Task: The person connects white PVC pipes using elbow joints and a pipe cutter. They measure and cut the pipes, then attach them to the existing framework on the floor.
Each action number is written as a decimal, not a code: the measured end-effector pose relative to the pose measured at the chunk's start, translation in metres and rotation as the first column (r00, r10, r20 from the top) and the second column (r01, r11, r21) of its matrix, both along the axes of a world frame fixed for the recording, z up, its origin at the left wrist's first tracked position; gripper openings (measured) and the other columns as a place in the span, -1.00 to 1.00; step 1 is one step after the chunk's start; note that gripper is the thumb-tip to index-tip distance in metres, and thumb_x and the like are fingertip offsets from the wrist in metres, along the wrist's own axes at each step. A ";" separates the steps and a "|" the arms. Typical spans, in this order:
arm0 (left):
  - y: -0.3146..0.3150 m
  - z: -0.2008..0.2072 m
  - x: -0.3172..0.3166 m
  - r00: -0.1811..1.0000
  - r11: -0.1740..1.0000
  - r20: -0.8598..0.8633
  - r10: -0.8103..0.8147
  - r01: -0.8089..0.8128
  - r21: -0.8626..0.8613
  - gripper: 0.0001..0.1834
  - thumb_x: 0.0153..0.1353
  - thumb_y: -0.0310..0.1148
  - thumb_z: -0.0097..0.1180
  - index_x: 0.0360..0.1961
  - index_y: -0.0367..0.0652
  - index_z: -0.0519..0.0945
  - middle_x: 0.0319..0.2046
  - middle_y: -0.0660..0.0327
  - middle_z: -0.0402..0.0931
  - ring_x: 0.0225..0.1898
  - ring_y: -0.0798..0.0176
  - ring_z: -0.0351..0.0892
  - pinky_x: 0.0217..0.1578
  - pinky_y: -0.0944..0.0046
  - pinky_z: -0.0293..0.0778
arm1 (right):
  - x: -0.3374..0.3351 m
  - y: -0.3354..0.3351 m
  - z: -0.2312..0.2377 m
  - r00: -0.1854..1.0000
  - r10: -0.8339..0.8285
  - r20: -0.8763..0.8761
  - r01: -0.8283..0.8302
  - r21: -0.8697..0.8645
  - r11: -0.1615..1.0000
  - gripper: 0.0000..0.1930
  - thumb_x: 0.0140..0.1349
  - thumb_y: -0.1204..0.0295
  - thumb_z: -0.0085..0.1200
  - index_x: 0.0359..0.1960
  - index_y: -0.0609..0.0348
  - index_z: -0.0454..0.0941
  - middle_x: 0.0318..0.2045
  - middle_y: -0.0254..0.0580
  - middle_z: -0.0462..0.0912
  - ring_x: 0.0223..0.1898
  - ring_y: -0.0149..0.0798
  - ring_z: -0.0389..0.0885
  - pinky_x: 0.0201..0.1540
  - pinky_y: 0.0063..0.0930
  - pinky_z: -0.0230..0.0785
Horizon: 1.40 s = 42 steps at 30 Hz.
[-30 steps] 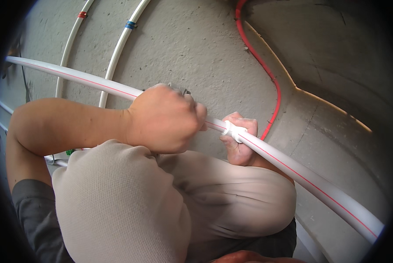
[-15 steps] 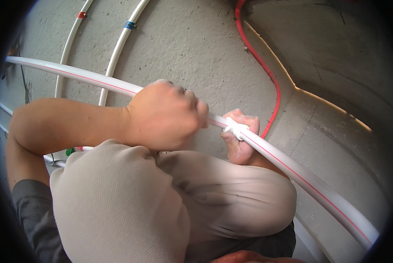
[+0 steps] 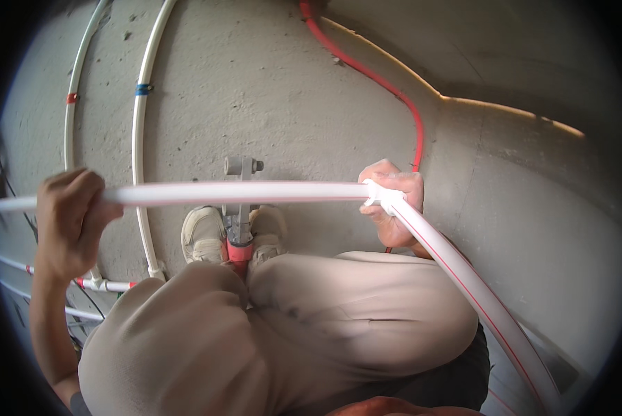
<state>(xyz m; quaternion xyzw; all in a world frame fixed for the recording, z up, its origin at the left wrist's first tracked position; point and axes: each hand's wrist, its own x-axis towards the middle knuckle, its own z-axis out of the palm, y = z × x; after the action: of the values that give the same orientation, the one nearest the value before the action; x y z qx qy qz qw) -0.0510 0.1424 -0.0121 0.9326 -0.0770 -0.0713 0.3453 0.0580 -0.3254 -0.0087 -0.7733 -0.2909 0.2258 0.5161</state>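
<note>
My left hand (image 3: 68, 222), at the far left, is closed around a white plastic pipe (image 3: 255, 193) that runs nearly level across in front of my knees. At its right end the pipe meets a white pipe fitting (image 3: 382, 197). My right hand (image 3: 404, 197) grips that fitting from behind, with fingers above and thumb below, partly hidden by it. From the fitting a second white pipe (image 3: 474, 288) with a red stripe slopes down to the lower right, past my right knee.
A pipe fusion welder (image 3: 239, 236), with grey heads and a red body, stands between my shoes (image 3: 203, 232). White pipes (image 3: 139, 139) with coloured clips run along the concrete floor at left. A red conduit (image 3: 398, 87) bends down at right beside the concrete wall (image 3: 533, 166).
My left hand has moved far left along the pipe, away from the fitting. My right hand stays on the fitting. The view has shifted, and the fusion welder and shoes now show.
</note>
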 end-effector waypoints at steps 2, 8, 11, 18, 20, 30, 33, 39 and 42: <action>-0.002 0.012 -0.005 0.998 1.000 0.067 -0.017 0.017 0.010 -0.62 0.09 -0.22 0.30 -0.58 -0.22 0.38 -0.66 0.10 0.23 -0.65 0.08 0.25 -0.54 0.09 0.17 | -0.003 -0.001 0.004 1.000 0.007 -0.008 -0.006 0.072 0.997 -0.63 0.36 0.34 0.34 -0.09 0.48 0.55 -0.16 0.01 0.54 -0.22 -0.24 0.48 -0.19 -0.40 0.41; -0.014 0.039 -0.002 0.989 0.997 0.145 0.015 -0.025 0.071 -0.61 0.08 -0.24 0.29 -0.58 -0.23 0.34 -0.66 0.15 0.12 -0.65 0.07 0.12 -0.56 0.07 0.05 | -0.004 0.000 0.002 0.994 0.075 0.085 -0.093 0.232 0.968 -0.59 0.40 0.51 0.24 0.18 0.43 0.40 -0.14 0.05 0.50 -0.21 -0.24 0.47 -0.17 -0.37 0.43; -0.016 0.044 0.000 0.990 0.997 0.143 0.012 -0.024 0.080 -0.63 0.12 -0.26 0.26 -0.58 -0.23 0.34 -0.66 0.15 0.12 -0.65 0.07 0.11 -0.56 0.07 0.05 | -0.002 0.002 0.001 0.995 0.059 0.079 -0.079 0.283 0.956 -0.62 0.41 0.50 0.24 0.16 0.37 0.41 -0.15 0.04 0.49 -0.22 -0.24 0.45 -0.19 -0.37 0.41; -0.005 0.064 0.021 0.993 0.992 0.113 -0.025 0.011 0.128 -0.64 0.16 -0.29 0.23 -0.59 -0.22 0.35 -0.68 0.14 0.14 -0.66 0.14 0.12 -0.57 0.10 0.04 | 0.014 0.007 0.002 0.974 0.119 0.192 -0.150 0.159 0.976 -0.52 0.45 0.36 0.22 0.19 0.18 0.18 -0.19 -0.01 0.49 -0.21 -0.23 0.52 -0.22 -0.38 0.40; 0.000 0.071 0.029 0.996 0.991 0.084 0.001 -0.012 0.133 -0.64 0.16 -0.28 0.23 -0.59 -0.23 0.36 -0.69 0.13 0.16 -0.66 0.17 0.12 -0.57 0.12 0.05 | 0.019 0.013 -0.002 0.984 0.087 0.152 -0.126 0.270 0.955 -0.57 0.46 0.36 0.20 0.14 0.17 0.20 -0.20 -0.03 0.48 -0.18 -0.23 0.50 -0.17 -0.36 0.40; 0.010 0.109 0.069 0.999 0.988 -0.033 0.005 0.001 0.157 -0.57 0.34 -0.19 0.15 -0.57 -0.27 0.40 -0.69 0.20 0.20 -0.64 0.35 0.08 -0.58 0.15 0.02 | 0.033 0.018 0.025 0.994 -0.090 -0.056 0.101 0.248 0.964 -0.62 0.30 0.73 0.14 0.00 0.12 0.27 -0.13 -0.20 0.51 -0.25 -0.44 0.39 -0.16 -0.44 0.35; 0.011 0.117 0.082 1.000 0.977 0.016 0.023 -0.026 0.211 -0.56 0.35 -0.18 0.16 -0.55 -0.26 0.38 -0.66 0.22 0.15 -0.59 0.37 0.05 -0.54 0.15 0.01 | 0.037 0.015 0.031 0.975 -0.139 -0.173 0.184 0.282 0.941 -0.62 0.27 0.71 0.18 0.01 0.10 0.34 -0.13 -0.31 0.49 -0.19 -0.50 0.41 -0.12 -0.51 0.33; 0.033 0.151 0.112 0.993 0.925 -0.104 -0.061 0.096 0.368 -0.52 0.47 -0.04 0.10 -0.47 -0.21 0.42 -0.57 0.25 0.20 -0.53 0.38 0.18 -0.50 0.25 0.09 | 0.046 0.009 0.040 0.963 -0.145 -0.230 0.232 0.418 0.879 -0.52 0.16 0.44 0.16 0.14 0.19 0.39 -0.16 -0.26 0.51 -0.18 -0.43 0.46 -0.12 -0.48 0.35; 0.048 0.168 0.126 0.995 0.920 -0.088 -0.038 0.069 0.385 -0.52 0.46 -0.03 0.09 -0.47 -0.20 0.43 -0.58 0.26 0.23 -0.55 0.41 0.19 -0.53 0.28 0.07 | 0.057 0.008 0.050 0.951 -0.080 -0.299 0.231 0.513 0.827 -0.55 0.19 0.51 0.10 0.15 0.17 0.36 -0.16 -0.22 0.49 -0.17 -0.38 0.44 -0.09 -0.44 0.31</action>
<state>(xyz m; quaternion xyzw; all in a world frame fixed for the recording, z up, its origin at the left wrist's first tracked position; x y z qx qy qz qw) 0.0752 0.1900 0.1561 0.9765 -0.0733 -0.1312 0.1545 0.1146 -0.3173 0.0414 -0.5797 -0.2066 0.1920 0.7645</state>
